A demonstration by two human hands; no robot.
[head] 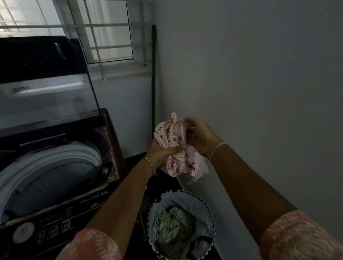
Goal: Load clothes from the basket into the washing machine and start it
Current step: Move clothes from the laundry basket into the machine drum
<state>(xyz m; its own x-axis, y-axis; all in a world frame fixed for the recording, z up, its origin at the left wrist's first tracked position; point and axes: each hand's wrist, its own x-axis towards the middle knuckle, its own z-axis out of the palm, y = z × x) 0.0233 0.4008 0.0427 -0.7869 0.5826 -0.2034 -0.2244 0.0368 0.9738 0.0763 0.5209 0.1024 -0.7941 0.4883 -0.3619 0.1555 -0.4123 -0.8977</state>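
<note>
A bunched pink striped garment (174,138) with small red marks hangs in the air above the basket. My left hand (161,152) grips it from below, and my right hand (198,136) grips it from the right side. The round laundry basket (209,213) with a zigzag rim stands on the dark floor below, holding a greenish patterned cloth (172,225) and a dark item. The top-loading washing machine (48,172) stands at the left with its lid (37,92) raised and the white drum (47,180) exposed.
A control panel with a round dial (22,234) and buttons runs along the machine's front edge. A green pole (153,84) leans in the corner beside a barred window (82,22). A plain wall fills the right side.
</note>
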